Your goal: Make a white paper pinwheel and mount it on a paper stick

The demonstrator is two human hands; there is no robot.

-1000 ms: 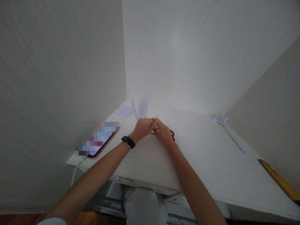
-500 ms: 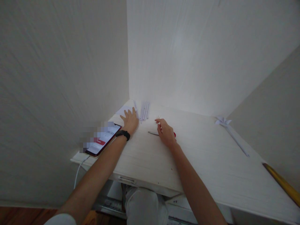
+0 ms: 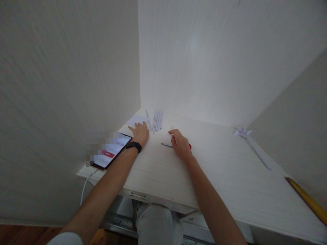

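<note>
My left hand, a black watch at its wrist, lies flat with fingers spread on the white desk, its fingertips at the edge of a white paper sheet in the back left corner. Just right of it lie several thin rolled white paper sticks. My right hand rests on the desk over red-handled scissors, whose metal blade pokes out to the left; a tiny pale piece sits at its fingertips. Whether it grips the scissors is not visible.
A phone with a lit screen lies at the desk's left edge, its white cable hanging down. A folded paper flower on a long paper stem lies at the right. A yellow ruler is at the far right. Walls enclose the desk.
My hands, joined at the desk's middle a second ago, have parted. The left hand moved back left to the paper sheet; the right stayed by the scissors.
</note>
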